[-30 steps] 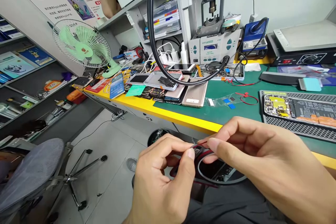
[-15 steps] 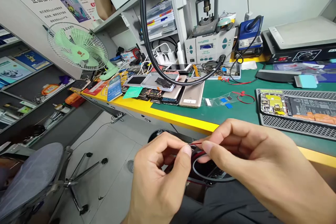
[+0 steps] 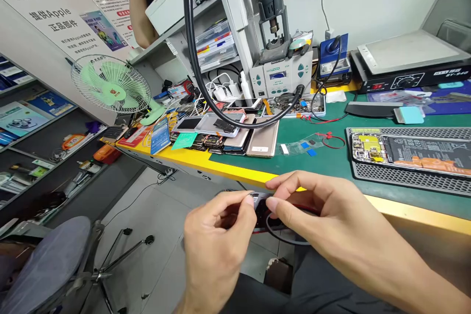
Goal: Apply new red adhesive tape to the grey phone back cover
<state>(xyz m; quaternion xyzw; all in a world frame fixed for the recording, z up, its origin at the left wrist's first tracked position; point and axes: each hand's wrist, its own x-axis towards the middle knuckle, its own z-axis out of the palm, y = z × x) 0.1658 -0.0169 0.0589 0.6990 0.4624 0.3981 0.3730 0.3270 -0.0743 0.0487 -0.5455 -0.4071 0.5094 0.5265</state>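
My left hand (image 3: 224,230) is closed in a pinch, thumb against index finger. Between its fingertips and those of my right hand (image 3: 312,211) a small grey and black piece (image 3: 259,201) shows; whether it is held or lies behind is unclear. The thumb and index finger of my right hand are also pinched, its other fingers curled. A narrow looped strip, grey-edged (image 3: 283,239) with red along its upper side, hangs under the right fingers, partly hidden by them. Both hands are above my lap, just before the bench's yellow edge.
An opened phone (image 3: 371,147) lies on a perforated grey tray (image 3: 405,171) on the green mat. Stacked phones (image 3: 263,140), blue scraps and a red loop (image 3: 333,141) lie further left. A thick black hose (image 3: 189,29) curves overhead. A swivel chair (image 3: 62,265) stands at lower left.
The thin red line stretched between my fingertips no longer shows; a grey and black piece appears there. My view has shifted right, and both hands sit slightly further left in it.
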